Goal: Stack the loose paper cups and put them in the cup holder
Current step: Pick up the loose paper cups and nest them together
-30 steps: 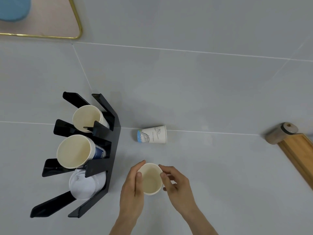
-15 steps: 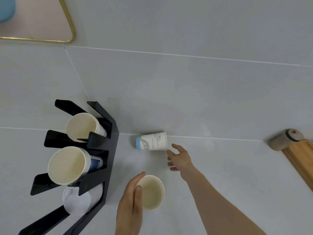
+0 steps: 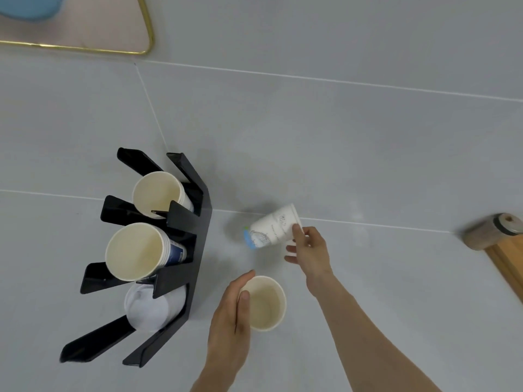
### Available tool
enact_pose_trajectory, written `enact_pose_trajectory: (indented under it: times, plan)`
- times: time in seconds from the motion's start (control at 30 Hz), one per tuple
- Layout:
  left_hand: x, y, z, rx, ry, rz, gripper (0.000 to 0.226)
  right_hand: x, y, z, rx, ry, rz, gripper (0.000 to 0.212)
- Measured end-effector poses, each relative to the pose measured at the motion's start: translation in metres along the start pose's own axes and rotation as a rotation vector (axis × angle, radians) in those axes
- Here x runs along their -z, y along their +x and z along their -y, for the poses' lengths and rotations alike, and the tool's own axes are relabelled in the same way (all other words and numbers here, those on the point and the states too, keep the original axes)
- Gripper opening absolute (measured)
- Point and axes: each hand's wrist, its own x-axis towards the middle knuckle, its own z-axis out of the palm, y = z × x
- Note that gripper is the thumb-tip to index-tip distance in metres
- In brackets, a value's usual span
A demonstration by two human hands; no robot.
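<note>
right hand (image 3: 308, 247): yours, closed on the printed paper cup (image 3: 273, 229) at its rim end, thumb on the outer wall, fingers tucked behind the rim.
printed paper cup: tilted, rim up-right, blue-banded base down-left; looks lifted off the grey surface (image 3: 339, 137), shadow under it, can't be sure.
left hand (image 3: 230, 318): yours, wrapped round the left side of the upright paper cup (image 3: 266, 302), thumb along its rim, fingers curved behind its wall; a loose hold, not a tight one.
upright paper cup: mouth facing up, plain cream inside, just below the printed paper cup, apart from it.
cup holder (image 3: 181, 250): black, slanted dividers, left of both of your hands, near the left hand, not touching.
holder top slot: cup stack (image 3: 158, 193), mouths toward you.
holder middle slot: wider cup stack (image 3: 135, 250), blue print on the side.
holder bottom slot: white lids (image 3: 147, 306), blurry.
far right: wooden board (image 3: 506, 258) with a round-ended wooden piece (image 3: 492, 232) at its corner.
top left: gold-rimmed tray (image 3: 85, 26), blue object (image 3: 28, 5) cut off at the edge.
</note>
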Motion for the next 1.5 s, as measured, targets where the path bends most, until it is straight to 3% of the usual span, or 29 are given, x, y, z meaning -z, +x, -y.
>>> enact_pose_trajectory:
  times: [0.2,0.43,0.6,0.77,0.9,0.97,1.5]
  plan:
    - [0.0,-0.002,-0.003,0.012,-0.037,0.01,0.037,0.033,-0.064,0.041,0.345,0.032,0.013,0.042]
    - [0.005,-0.008,-0.013,0.073,-0.165,0.026,0.049,0.042,-0.12,0.021,0.687,-0.201,0.019,0.028]
    - [0.013,-0.012,-0.021,0.104,-0.259,0.017,0.057,0.037,-0.133,-0.004,0.772,-0.488,0.037,0.045]
    - [0.014,-0.012,-0.034,0.037,-0.239,-0.003,0.042,0.032,-0.139,-0.023,0.585,-0.519,0.172,0.089]
    - [0.013,-0.012,-0.029,0.047,-0.205,-0.014,0.035,0.029,-0.135,-0.028,0.442,-0.353,0.167,0.047]
    - [0.013,-0.014,-0.028,0.031,-0.191,-0.016,0.033,0.027,-0.131,-0.029,0.393,-0.309,0.126,0.037]
    - [0.017,-0.012,-0.028,0.068,-0.138,-0.014,0.033,0.031,-0.119,-0.023,0.017,-0.13,0.162,0.026]
